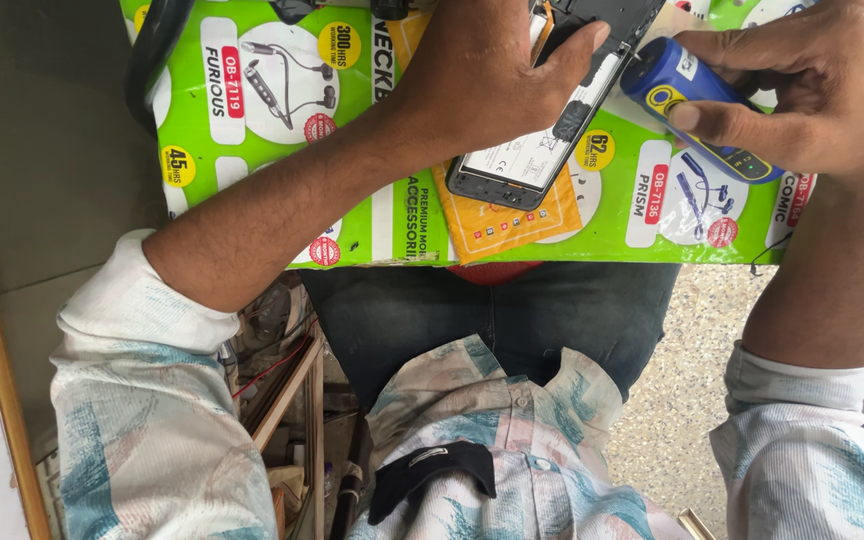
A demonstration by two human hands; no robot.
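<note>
An opened mobile phone (537,140) with its back cover off lies tilted on a green printed mat (252,110), its white battery showing. My left hand (482,70) presses down on the phone's upper part, the fingers curled over its edge. To the right, my right hand (812,80) grips a blue cylindrical tool (692,95) with a yellow mark, its end pointing toward the phone's top edge. Under the phone sits an orange card (512,220).
A dark curved cable (152,50) rests at the mat's top left. Below the mat are my jeans and patterned shirt. A wooden shelf with wires and clutter (287,370) stands at the lower left; speckled floor (682,400) shows at the right.
</note>
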